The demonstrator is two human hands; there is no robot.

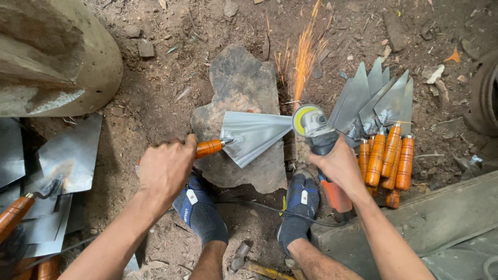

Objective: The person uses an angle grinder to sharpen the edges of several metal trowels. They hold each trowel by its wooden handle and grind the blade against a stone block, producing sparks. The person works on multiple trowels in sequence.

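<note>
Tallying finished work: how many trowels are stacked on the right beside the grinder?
About 5, judging by the orange handles fanned together right of the grinder, blades pointing away; overlap may hide more.

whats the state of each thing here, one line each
trowel: lying flat on the stone, blade tip at the disc
angle grinder: running, throwing sparks
stone slab: flat on the dirt, under the trowel
left hand: shut on the trowel's orange handle
right hand: shut on the grinder body
trowels at right: piled, blades fanned, untouched
trowels at left: stacked, untouched
power cord: slack on the ground
</note>
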